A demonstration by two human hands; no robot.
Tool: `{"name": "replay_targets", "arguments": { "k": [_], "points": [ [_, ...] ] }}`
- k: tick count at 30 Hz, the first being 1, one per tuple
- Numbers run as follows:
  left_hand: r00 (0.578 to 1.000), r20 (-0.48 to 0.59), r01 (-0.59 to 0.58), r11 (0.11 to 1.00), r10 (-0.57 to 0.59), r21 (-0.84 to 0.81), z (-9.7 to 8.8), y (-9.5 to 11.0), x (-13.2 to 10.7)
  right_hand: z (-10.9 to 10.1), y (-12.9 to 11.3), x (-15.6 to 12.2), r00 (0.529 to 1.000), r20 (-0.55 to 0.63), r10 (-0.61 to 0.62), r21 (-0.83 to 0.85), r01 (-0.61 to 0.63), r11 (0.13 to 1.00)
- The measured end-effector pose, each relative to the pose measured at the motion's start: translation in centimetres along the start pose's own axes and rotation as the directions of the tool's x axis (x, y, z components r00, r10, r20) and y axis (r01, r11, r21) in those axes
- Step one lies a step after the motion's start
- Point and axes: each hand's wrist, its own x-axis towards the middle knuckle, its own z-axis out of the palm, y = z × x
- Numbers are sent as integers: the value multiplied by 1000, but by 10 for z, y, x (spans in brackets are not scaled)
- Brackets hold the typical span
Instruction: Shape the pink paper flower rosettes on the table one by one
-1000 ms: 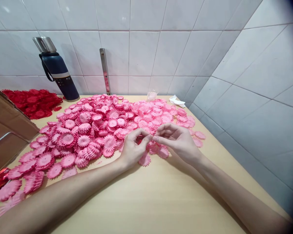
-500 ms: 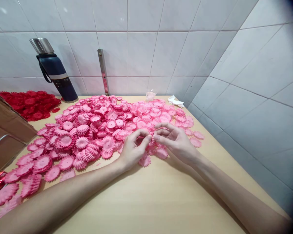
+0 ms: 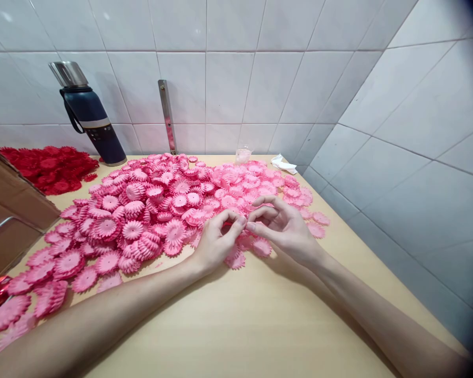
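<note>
Above the front right part of a heap of pink scalloped, flower-shaped pieces, my two hands meet at the fingertips. My left hand is closed in a pinch of thumb and index finger. Facing it, my right hand brings thumb and index finger together, its other fingers curled loosely. Whatever lies between the fingertips is too small and too covered to make out. Just below the hands, a few loose pink pieces lie on the wooden tabletop.
A dark blue flask with a steel cap stands at the back left, beside a pile of red pieces. A cardboard box borders the left side. A small clear cup and a white tissue sit by the tiled wall.
My right hand has shifted slightly, its index finger now bent nearer the thumb. My left hand keeps almost the same pinch and place. The heap looks unchanged.
</note>
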Motion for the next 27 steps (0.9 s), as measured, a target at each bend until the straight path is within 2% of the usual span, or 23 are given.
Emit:
{"name": "replay_targets", "arguments": {
  "k": [7, 11, 14, 18, 20, 22, 24, 27],
  "points": [
    [998, -35, -50, 997, 52, 51, 0, -1, -1, -1, -1, 1, 995, -73, 72, 132, -62, 989],
    [993, -100, -49, 997, 56, 65, 1, 0, -2, -3, 0, 5, 980, -169, 107, 185, -75, 980],
    [980, -176, -71, 991, 90, 112, 1, -1, -3, -3, 2, 8, 969, -246, 34, 113, -6, 994],
    [968, -223, -83, 983, 119, 166, 2, -2, -4, -4, 6, 9, 935, -327, -137, -89, 114, 990],
    [973, -204, -77, 983, 111, 164, 2, -2, -4, -5, 6, 8, 932, -298, -208, -195, 154, 969],
    [980, -174, -74, 987, 99, 142, 1, -2, -4, -6, 4, 6, 944, -204, -258, -310, 188, 932],
    [984, -155, -75, 991, 93, 115, 1, -1, -4, -6, 2, 5, 958, -103, -266, -408, 203, 890],
    [988, -121, -84, 991, 96, 102, 1, 0, -4, -6, 0, 2, 971, -35, -238, -445, 199, 873]
  ]
}}
